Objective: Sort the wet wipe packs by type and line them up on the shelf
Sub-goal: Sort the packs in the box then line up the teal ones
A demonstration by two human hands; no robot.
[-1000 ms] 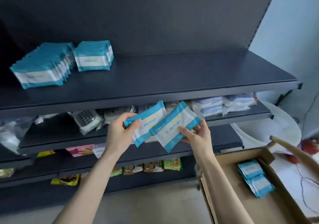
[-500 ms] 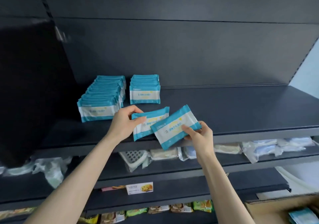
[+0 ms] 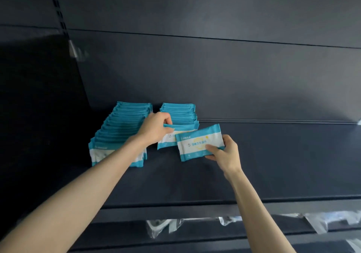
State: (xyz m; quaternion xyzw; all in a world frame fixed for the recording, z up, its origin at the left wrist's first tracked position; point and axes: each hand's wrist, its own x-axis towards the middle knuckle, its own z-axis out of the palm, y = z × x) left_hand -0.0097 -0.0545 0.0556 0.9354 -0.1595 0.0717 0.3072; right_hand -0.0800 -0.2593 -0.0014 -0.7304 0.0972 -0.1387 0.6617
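Two rows of teal-and-white wet wipe packs stand on the dark shelf (image 3: pixel 273 165): a long left row (image 3: pixel 119 133) and a shorter right row (image 3: pixel 178 112). My left hand (image 3: pixel 154 127) pinches the top edge of one pack (image 3: pixel 168 140) at the front of the right row, its bottom edge on the shelf. My right hand (image 3: pixel 224 155) grips a second pack (image 3: pixel 197 145) by its right end, tilted and just in front of the first, partly covering it.
The shelf's dark back panel (image 3: pixel 214 67) rises behind the rows. A dark side panel (image 3: pixel 39 116) closes off the left. Below the shelf's front edge, a lower shelf (image 3: pixel 214 231) holds clear plastic-wrapped goods (image 3: pixel 162 226).
Both hands have risen from in front of the lower shelves up over the top shelf. The left-hand pack now stands against the front of the right row; the right-hand pack has followed close behind.
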